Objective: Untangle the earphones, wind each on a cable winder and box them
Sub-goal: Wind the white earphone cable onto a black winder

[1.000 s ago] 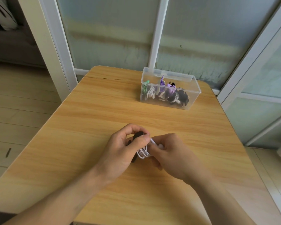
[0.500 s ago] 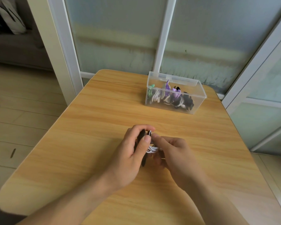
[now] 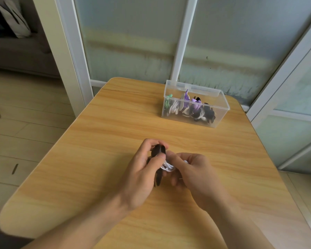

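Observation:
My left hand (image 3: 140,175) grips a black cable winder (image 3: 158,151) upright over the middle of the wooden table (image 3: 101,141). White earphone cable (image 3: 167,167) is wrapped around the winder's middle. My right hand (image 3: 192,173) pinches that white cable just right of the winder, fingers curled; a white earbud shows between its fingers. A clear plastic box (image 3: 221,105) stands at the far right of the table, open at the top, and holds several wound earphones in green, white, purple and black.
White-framed frosted glass panels (image 3: 133,42) rise right behind the table's far edge. A doorway with wooden floor (image 3: 25,123) lies to the left. The table's near corners are rounded.
The view has shifted, so the hands and box sit lower and further right in frame. My left hand has tilted the winder more upright, and my right hand has kept working the white cable onto it.

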